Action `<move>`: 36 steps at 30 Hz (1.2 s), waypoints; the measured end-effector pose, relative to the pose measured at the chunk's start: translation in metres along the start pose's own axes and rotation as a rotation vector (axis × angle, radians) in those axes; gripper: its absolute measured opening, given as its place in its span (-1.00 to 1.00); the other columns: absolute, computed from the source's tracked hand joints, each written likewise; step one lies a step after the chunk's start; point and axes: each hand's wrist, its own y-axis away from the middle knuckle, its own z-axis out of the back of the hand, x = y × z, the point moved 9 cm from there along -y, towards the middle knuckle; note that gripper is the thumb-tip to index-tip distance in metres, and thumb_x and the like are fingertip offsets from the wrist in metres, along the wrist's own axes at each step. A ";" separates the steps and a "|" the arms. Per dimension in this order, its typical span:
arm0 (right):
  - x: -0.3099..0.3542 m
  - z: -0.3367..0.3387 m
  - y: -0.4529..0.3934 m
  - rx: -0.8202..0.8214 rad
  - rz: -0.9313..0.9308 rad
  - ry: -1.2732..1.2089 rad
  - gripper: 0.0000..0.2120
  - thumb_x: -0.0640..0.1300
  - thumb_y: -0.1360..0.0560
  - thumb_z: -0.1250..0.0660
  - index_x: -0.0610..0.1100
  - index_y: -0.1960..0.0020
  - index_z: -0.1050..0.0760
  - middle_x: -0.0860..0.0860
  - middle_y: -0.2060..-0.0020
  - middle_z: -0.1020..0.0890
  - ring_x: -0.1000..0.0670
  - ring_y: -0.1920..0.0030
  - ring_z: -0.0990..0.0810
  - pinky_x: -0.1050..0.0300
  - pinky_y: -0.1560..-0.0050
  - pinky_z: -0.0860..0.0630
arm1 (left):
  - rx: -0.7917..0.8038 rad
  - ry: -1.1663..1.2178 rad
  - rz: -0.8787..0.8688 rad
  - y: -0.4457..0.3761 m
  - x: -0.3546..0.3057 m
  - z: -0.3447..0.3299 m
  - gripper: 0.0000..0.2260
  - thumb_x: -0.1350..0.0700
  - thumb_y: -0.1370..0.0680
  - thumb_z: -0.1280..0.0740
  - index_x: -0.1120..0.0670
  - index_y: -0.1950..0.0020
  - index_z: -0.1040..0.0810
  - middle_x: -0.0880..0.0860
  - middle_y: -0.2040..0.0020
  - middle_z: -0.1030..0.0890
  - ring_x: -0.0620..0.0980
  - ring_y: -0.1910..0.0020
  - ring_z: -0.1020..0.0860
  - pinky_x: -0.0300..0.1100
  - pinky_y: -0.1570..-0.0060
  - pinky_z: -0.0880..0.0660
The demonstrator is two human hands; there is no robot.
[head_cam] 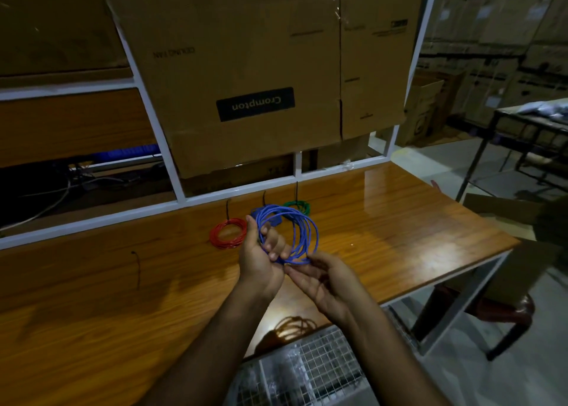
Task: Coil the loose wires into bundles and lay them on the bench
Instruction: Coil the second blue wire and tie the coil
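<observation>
Left hand (259, 262) gripping blue coil (295, 236), green coil (298, 206) half hidden behind

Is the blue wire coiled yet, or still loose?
Coiled: the blue wire forms stacked round loops, held above the bench by the left hand, with the right hand at its lower edge.

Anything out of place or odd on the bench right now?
One oddity: the cardboard box behind the bench hangs tilted, its label upside down. The red coil and green coil lie tidy.
</observation>
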 end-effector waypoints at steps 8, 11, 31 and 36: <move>0.075 -0.038 0.043 -0.236 1.000 1.504 -0.36 0.31 -0.57 -0.16 0.07 -0.55 -0.15 0.05 -0.51 -0.30 0.01 -0.51 -0.26 0.01 -0.44 -0.26 | -0.074 -0.144 0.123 0.001 0.001 -0.002 -0.57 -0.18 -0.66 -0.07 0.07 0.26 -0.35 -0.06 0.57 -0.23 -0.14 0.67 -0.18 -0.30 0.63 -0.21; 0.046 -0.069 0.031 -0.073 1.149 1.921 -0.28 0.41 -0.54 0.11 0.14 -0.61 0.11 0.08 -0.62 0.04 0.02 -0.61 0.13 -0.18 -0.56 0.05 | -0.066 -0.082 0.235 0.007 0.011 -0.006 -0.51 -0.28 -0.61 -0.11 0.07 0.28 -0.43 -0.04 0.55 -0.29 -0.13 0.61 -0.27 -0.30 0.51 -0.31; 0.074 -0.058 0.028 0.259 1.144 1.491 -0.71 0.05 -0.69 -0.09 -0.05 -0.12 -0.53 0.12 0.26 -0.56 0.15 0.26 -0.54 0.18 0.29 -0.38 | 0.277 -0.700 0.342 0.035 0.015 -0.034 -0.58 -0.25 -0.61 -0.08 0.10 -0.05 -0.42 -0.03 0.43 -0.27 -0.16 0.53 -0.18 -0.33 0.57 -0.12; 0.067 -0.036 0.028 0.225 1.115 1.421 -0.71 0.05 -0.67 -0.11 0.14 -0.37 -0.40 0.09 0.33 -0.52 0.11 0.40 -0.47 0.18 0.41 -0.33 | 0.069 -0.798 0.305 0.029 0.017 -0.017 -0.24 -0.51 -0.41 0.10 0.04 -0.28 -0.37 -0.04 0.46 -0.32 -0.14 0.54 -0.20 -0.32 0.55 -0.12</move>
